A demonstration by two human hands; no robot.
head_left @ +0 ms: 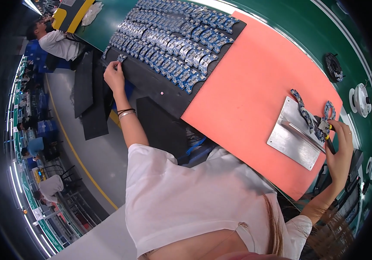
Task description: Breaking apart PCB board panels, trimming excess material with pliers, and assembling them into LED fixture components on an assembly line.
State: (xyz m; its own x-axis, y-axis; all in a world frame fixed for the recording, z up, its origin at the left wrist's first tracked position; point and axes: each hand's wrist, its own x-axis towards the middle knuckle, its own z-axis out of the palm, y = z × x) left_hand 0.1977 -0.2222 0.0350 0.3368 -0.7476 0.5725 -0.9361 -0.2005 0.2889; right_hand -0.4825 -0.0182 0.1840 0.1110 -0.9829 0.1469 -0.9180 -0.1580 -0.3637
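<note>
My left hand (115, 77) stretches out to the left end of the black mat, its fingertips pinched on a small curved blue circuit board (122, 57). On the right, my right hand (341, 145) is closed around pliers (331, 138) with black and yellow handles. The jaws of the pliers are by a cluster of blue board pieces, and whether they grip one cannot be made out. A silver metal plate with a raised bar (283, 141) lies beside that hand, with a long curved board strip (302, 106) over its far edge. Another looped board piece (329, 110) stands up near the pliers.
Several rows of curved circuit boards (164, 41) cover the far part of the black mat (151, 80). A salmon-coloured sheet (238, 82) lies under the metal plate. Beyond it are a black cable coil (334, 67) and a white spool (360, 100). A co-worker (60, 43) sits at far left.
</note>
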